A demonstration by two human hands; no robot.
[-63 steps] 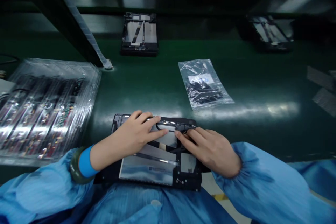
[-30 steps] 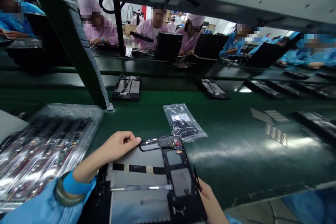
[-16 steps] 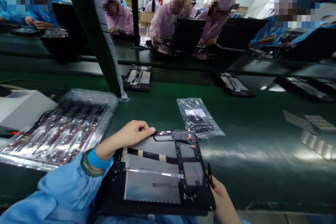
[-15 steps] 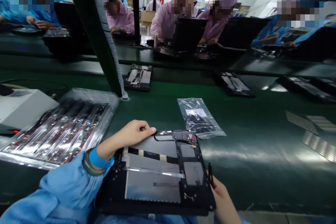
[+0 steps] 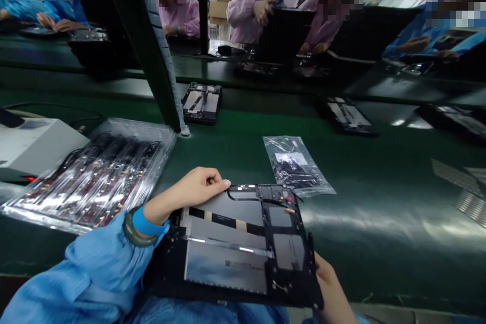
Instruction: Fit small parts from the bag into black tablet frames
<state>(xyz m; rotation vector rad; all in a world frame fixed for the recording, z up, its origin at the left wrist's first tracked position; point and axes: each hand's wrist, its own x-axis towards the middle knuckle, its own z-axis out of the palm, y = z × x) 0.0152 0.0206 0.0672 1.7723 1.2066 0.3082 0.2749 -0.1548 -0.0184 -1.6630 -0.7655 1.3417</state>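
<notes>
Right hand (image 5: 331, 291) cut off below, bagged parts (image 5: 298, 173) too small to tell

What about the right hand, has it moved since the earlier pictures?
Yes: the right hand moved back toward the person, away from the dark post.

Green conveyor belt (image 5: 383, 172): clear plastic tray of circuit boards (image 5: 89, 177) at left, grey bench unit (image 5: 34, 144) beyond it. Sealed parts bag (image 5: 296, 167) mid-belt. Black device frames (image 5: 201, 104) along far side. Co-workers in pink smocks (image 5: 246, 12) opposite.
</notes>
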